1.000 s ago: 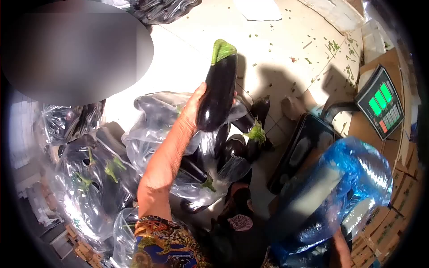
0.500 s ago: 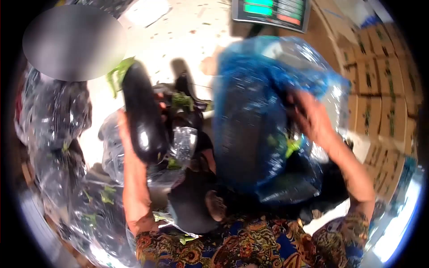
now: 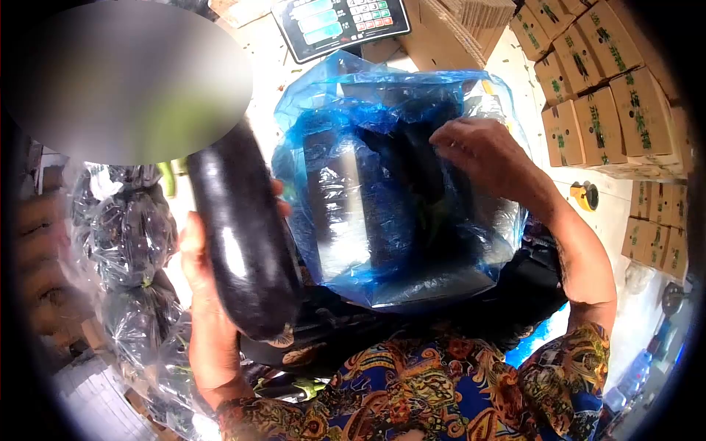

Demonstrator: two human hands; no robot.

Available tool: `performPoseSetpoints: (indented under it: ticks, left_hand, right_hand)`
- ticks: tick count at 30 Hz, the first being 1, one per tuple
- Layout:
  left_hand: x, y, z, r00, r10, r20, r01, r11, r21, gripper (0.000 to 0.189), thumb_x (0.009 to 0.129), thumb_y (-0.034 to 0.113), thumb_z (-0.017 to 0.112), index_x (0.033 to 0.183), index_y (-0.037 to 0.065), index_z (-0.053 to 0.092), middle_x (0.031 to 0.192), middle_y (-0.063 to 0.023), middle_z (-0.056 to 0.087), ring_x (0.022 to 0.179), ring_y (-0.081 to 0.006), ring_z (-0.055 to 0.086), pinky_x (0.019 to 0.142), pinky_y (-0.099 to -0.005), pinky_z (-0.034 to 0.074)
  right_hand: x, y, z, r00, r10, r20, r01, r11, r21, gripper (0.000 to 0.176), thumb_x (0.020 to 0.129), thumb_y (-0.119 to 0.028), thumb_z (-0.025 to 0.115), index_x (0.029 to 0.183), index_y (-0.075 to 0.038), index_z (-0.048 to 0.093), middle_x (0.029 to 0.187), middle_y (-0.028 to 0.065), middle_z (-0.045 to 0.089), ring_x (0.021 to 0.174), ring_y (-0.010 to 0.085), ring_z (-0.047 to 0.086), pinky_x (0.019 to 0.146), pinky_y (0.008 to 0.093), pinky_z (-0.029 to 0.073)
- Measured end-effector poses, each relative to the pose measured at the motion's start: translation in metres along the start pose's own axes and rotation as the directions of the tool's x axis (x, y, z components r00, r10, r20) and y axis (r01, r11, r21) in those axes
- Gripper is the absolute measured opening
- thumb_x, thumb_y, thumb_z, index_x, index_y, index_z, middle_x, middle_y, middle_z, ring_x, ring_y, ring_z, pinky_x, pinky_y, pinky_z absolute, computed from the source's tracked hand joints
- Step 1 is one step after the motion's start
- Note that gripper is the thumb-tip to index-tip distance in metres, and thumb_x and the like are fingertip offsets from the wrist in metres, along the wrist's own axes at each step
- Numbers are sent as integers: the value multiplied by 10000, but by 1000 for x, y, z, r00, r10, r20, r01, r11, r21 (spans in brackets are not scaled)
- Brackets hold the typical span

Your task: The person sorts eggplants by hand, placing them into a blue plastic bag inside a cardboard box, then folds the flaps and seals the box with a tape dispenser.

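Note:
A large glossy dark eggplant (image 3: 239,235) is held up in my left hand (image 3: 197,257), with the thumb on one side and fingertips showing on the other. Its stem end is up, partly behind a blurred patch. My right hand (image 3: 482,158) is over the right side of a box lined with a blue plastic bag (image 3: 331,213). The fingers of that hand point left and are bent together; nothing can be made out between them. Inside the bag lie dark eggplants (image 3: 419,162), partly in shadow, with a green stem end.
Behind the box is a digital scale display (image 3: 342,26). Stacked cartons (image 3: 596,110) stand at the right, near a roll of yellow tape (image 3: 585,196). Clear bags of eggplants (image 3: 125,228) line the left. More dark eggplants lie in front of my body.
My left hand has brought the eggplant lower and closer to the camera. My right hand has come up out of the bag's inside to its upper right. The view has shifted, showing more cartons.

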State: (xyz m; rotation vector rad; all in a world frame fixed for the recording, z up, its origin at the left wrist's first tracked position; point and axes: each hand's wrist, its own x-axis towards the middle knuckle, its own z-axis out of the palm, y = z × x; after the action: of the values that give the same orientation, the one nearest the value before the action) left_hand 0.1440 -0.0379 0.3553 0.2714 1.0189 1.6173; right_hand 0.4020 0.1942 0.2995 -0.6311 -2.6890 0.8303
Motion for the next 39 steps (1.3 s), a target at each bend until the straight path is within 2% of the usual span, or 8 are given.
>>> performPoseSetpoints:
  ticks: [5, 7, 10, 14, 23, 31, 37, 39]
  left_hand:
    - [-3, -28, 29, 970, -235, 61, 221, 960, 173, 882, 763, 418, 745, 1402, -16, 320, 1196, -192, 561, 1022, -273, 633, 845, -385, 571]
    - [-6, -40, 31, 919, -368, 144, 347, 926, 152, 848, 795, 303, 738, 1442, 21, 270, 1206, -164, 558, 999, -243, 637, 832, -361, 573]
    - [-12, -53, 48, 845, -520, 123, 515, 854, 72, 787, 861, 145, 659, 1493, 98, 194, 1216, -120, 537, 975, -198, 630, 806, -330, 572]
    - [-7, -57, 56, 798, -585, 147, 544, 803, 244, 778, 871, 185, 656, 1500, 110, 204, 1280, -91, 482, 1132, -166, 506, 956, -340, 469]
    - [11, -54, 40, 696, -699, 164, 691, 714, 115, 1003, 806, 370, 723, 1512, 77, 73, 1346, -177, 394, 1155, -254, 511, 941, -407, 489]
    - [30, -47, 44, 724, -672, 156, 630, 736, 247, 972, 813, 372, 708, 1508, 55, 107, 1365, -160, 418, 1207, -221, 474, 1024, -364, 414]
    - [34, -40, 46, 732, -664, 149, 647, 747, 152, 1007, 782, 374, 727, 1513, 69, 106, 1368, -156, 417, 1223, -230, 462, 1023, -378, 418]
    - [36, -39, 45, 743, -651, 154, 630, 758, 167, 1020, 767, 364, 736, 1514, 76, 104, 1366, -157, 417, 1206, -237, 476, 1020, -375, 424]
  right_hand:
    - [-14, -6, -6, 990, 39, 139, -32, 998, -52, 161, 864, -120, 612, 993, -24, 626, 914, 178, 651, 900, 368, 629, 773, 445, 501]
    - [-21, -5, -6, 976, 40, 215, -27, 997, -66, 177, 866, -108, 600, 1026, -32, 612, 972, 178, 640, 916, 377, 622, 780, 455, 498]
    - [-27, -10, -4, 935, 102, 341, -62, 990, -124, 207, 862, -86, 582, 1063, -41, 597, 999, 176, 630, 910, 380, 619, 766, 464, 500]
    - [-39, -12, -2, 915, 63, 399, -27, 995, -95, 251, 839, -60, 568, 1090, -44, 585, 959, 176, 614, 882, 365, 620, 733, 452, 507]
    - [-38, -22, -7, 890, -38, 454, 58, 998, -30, 349, 820, -115, 662, 1155, -80, 572, 947, 119, 616, 841, 305, 622, 701, 378, 518]
    - [-25, -17, -14, 846, -6, 534, -4, 1000, 18, 338, 806, -39, 663, 1129, -32, 566, 953, 154, 612, 865, 298, 613, 722, 374, 507]
    - [-30, -13, -9, 881, 6, 473, -19, 1000, 22, 295, 853, -125, 657, 1134, -80, 582, 940, 125, 617, 861, 280, 618, 716, 362, 507]
    - [-27, -16, -13, 853, 29, 521, -46, 999, 20, 298, 838, -81, 650, 1126, -54, 577, 959, 140, 617, 869, 284, 625, 703, 367, 514]
